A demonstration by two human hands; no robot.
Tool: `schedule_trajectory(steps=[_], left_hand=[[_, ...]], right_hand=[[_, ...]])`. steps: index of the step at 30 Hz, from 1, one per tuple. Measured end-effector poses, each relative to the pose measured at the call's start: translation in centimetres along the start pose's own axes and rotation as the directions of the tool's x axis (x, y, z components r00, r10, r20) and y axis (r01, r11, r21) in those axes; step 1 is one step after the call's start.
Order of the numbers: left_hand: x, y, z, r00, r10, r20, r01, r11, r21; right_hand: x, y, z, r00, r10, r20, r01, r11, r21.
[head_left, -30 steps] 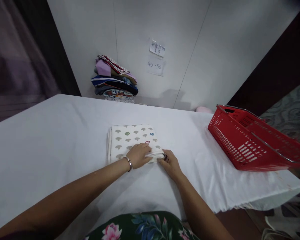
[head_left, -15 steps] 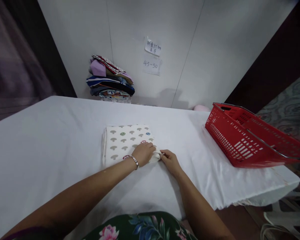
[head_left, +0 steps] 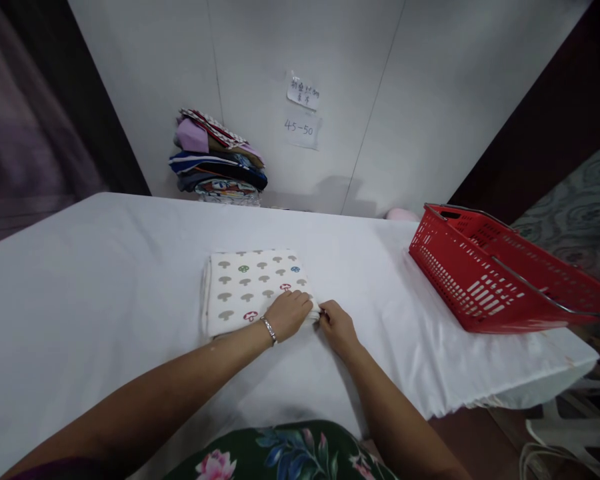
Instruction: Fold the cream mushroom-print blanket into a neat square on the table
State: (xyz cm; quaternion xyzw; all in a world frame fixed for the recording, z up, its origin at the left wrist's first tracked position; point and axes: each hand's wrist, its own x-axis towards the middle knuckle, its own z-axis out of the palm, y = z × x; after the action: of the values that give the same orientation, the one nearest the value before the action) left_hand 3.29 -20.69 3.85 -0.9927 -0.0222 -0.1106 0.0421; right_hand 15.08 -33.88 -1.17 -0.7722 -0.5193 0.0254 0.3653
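Observation:
A folded white cloth (head_left: 247, 280) printed with grey, red, green and blue mushrooms lies on the table in front of me. My left hand (head_left: 290, 315), with a bracelet at its wrist, rests over the cloth's near right corner, its fingers curled down and closed on the layers there. Just to its right, my right hand (head_left: 337, 327) pinches the tip of that same corner between thumb and fingers. The part of the cloth under my left hand is hidden.
A white cover (head_left: 130, 267) drapes the table. On the right stands a red plastic basket (head_left: 473, 280) with metal handles. A stack of folded fabrics (head_left: 220, 160) sits beyond the far edge, against the wall. Two paper notes (head_left: 303, 110) hang on the wall.
The near right corner, bunched up a little earlier, now lies flatter and tucked in between my hands. Both hands stay at that corner, and my left fingers have shifted slightly.

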Motion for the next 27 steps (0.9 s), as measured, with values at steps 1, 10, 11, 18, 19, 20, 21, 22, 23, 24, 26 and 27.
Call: schedule_trajectory(steps=[1,10,11,18,19,20,21,22,23,24,26,27], left_hand=[[-0.2,0.0,0.1,1.0,0.002,-0.003,-0.002,1.0,-0.009],[-1.2,0.3,-0.7,0.999,-0.047,-0.014,0.044,0.985,-0.168],[-1.2,0.4,-0.9,0.999,-0.053,-0.014,0.049,0.982,-0.181],[-0.9,0.6,-0.4,0.998,-0.054,-0.018,0.051,0.991,-0.12],[-0.9,0.6,-0.2,0.999,-0.044,-0.023,0.042,0.993,-0.107],[-0.8,0.6,0.1,0.999,-0.034,-0.031,0.031,0.995,-0.094],[-0.9,0.7,0.3,0.999,-0.024,-0.042,0.021,0.996,-0.082],[-0.9,0.7,0.5,0.998,-0.014,-0.054,0.01,0.997,-0.073],[-0.9,0.7,0.7,0.998,-0.004,-0.066,-0.001,0.998,-0.067],[-1.0,0.8,0.8,0.997,0.003,-0.077,-0.008,0.998,-0.066],[-1.1,0.8,0.9,0.996,0.008,-0.09,-0.015,0.997,-0.077],[-1.3,0.8,0.8,0.996,0.005,-0.09,-0.013,0.996,-0.085]], right_hand=[[-0.1,-0.1,-0.1,1.0,-0.006,-0.001,0.006,1.0,0.009],[-0.8,-1.2,-1.0,0.999,-0.037,-0.004,0.037,0.996,0.082],[-0.9,-1.3,-1.1,0.999,-0.049,0.006,0.048,0.994,0.096],[-1.1,-1.6,-0.8,0.998,-0.053,0.019,0.051,0.996,0.067],[-1.0,-1.5,-0.7,0.998,-0.054,0.018,0.053,0.998,0.043],[-1.0,-1.5,-0.5,0.998,-0.056,0.017,0.056,0.998,0.015],[-1.0,-1.4,-0.4,0.998,-0.056,0.015,0.057,0.998,-0.016],[-1.0,-1.4,-0.4,0.998,-0.054,0.015,0.055,0.997,-0.048],[-1.0,-1.4,-0.3,0.999,-0.051,0.018,0.052,0.996,-0.077],[-1.0,-1.3,-0.4,0.999,-0.049,0.023,0.051,0.993,-0.102],[-1.1,-1.3,-0.5,0.998,-0.054,0.037,0.058,0.989,-0.133],[-1.1,-1.3,-0.5,0.997,-0.061,0.043,0.066,0.988,-0.137]])
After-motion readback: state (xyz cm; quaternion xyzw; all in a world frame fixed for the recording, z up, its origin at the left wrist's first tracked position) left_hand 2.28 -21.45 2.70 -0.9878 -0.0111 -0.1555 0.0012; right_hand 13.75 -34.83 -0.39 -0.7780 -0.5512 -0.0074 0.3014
